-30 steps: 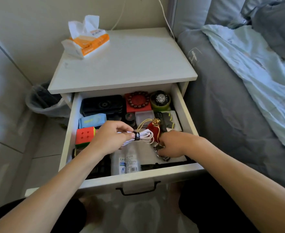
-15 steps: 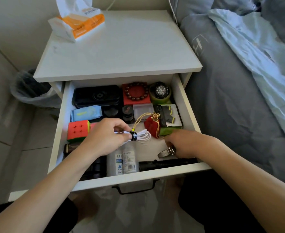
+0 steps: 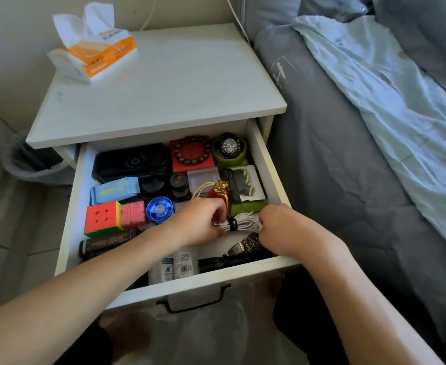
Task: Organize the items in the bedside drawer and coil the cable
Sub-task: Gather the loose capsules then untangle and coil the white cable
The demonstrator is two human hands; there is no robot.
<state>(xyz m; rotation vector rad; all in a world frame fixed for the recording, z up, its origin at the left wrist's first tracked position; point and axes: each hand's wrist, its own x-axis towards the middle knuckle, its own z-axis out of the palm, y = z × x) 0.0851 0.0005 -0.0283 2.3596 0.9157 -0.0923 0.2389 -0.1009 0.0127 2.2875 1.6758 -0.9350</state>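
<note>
Coiled white cable point(image 3: 243, 223) (black tie) between both hands, left hand point(image 3: 199, 223) pinching it, right hand point(image 3: 286, 229) grip unclear, inside drawer point(image 3: 266, 154).

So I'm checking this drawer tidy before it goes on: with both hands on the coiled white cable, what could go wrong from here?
1. The coiled white cable is bound only by a small black band; the left hand and right hand pulling apart might loosen the loops.
2. The silver watch lies right under the right hand and could get knocked or scratched.
3. The red pouch and its gold cord sit just behind; fingers may snag them.
</note>
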